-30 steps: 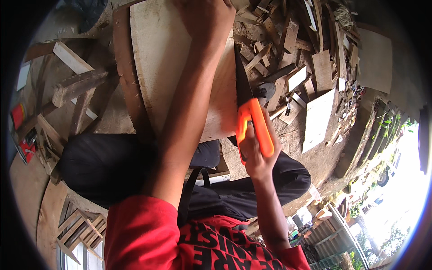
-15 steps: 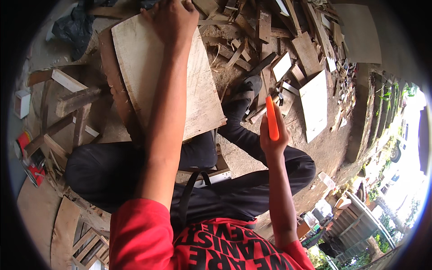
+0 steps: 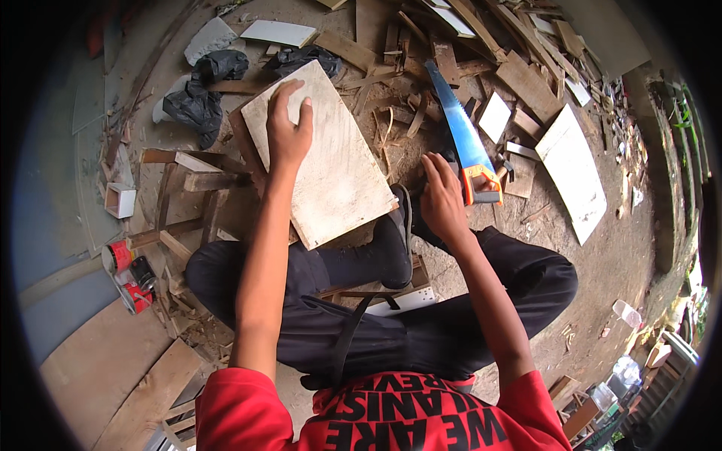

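A pale, flat wooden board (image 3: 338,169) lies tilted in front of my crossed legs, over a darker brown board (image 3: 242,139). On its upper face rests my left hand (image 3: 289,134), thumb apart from the fingers. To the right of the board my right hand (image 3: 444,197) hovers with fingers stretched out and nothing in them. Just beyond those fingers lies a handsaw (image 3: 465,134) with a bluish blade pointing away from me. The saw's orange and grey handle (image 3: 481,183) is at its near end, close to a hammer-like tool that is partly hidden.
Wood offcuts (image 3: 530,81) heap up at the far right, beside a large white panel (image 3: 569,173). A small wooden frame (image 3: 204,182) stands left of the board. Black plastic bags (image 3: 194,111) lie at the far left, and a red can (image 3: 119,257) sits by my left knee.
My right hand has let go of the saw's orange handle, and the saw now lies on the ground. My left hand has come back from the board's far edge onto its face. The view has shifted.
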A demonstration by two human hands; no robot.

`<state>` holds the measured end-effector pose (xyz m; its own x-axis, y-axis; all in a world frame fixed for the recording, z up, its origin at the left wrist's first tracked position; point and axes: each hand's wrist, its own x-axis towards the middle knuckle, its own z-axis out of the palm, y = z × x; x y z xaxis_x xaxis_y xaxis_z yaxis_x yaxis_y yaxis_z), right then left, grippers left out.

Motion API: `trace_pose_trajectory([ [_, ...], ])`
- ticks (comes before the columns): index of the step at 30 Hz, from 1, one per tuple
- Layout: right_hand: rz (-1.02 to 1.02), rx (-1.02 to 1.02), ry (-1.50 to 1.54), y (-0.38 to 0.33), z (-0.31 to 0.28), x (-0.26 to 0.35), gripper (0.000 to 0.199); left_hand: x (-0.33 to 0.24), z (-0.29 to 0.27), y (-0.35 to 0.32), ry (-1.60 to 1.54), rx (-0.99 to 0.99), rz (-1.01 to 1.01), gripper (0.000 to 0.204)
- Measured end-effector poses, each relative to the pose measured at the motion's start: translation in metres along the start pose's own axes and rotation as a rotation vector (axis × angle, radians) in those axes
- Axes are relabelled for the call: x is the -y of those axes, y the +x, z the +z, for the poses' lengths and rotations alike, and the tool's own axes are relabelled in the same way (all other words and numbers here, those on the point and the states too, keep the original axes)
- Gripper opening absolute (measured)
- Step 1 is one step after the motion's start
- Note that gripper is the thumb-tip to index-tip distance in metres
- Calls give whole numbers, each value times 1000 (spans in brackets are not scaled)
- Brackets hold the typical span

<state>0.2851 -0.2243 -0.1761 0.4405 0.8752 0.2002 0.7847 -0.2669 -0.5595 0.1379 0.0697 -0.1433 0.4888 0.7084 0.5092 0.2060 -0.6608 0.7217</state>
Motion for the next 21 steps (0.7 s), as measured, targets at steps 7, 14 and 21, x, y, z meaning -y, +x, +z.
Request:
trace_pose_trajectory([
  [7,-235,345,192,39,27,9,47,-26,-5,-106,562,245,16,55],
  [14,188,-283,-24,-9,6,-79,28,-30,8,-101,522,216,9,54],
  [21,510,92,641,26,30,43,36,-24,5,-106,529,210,5,53],
])
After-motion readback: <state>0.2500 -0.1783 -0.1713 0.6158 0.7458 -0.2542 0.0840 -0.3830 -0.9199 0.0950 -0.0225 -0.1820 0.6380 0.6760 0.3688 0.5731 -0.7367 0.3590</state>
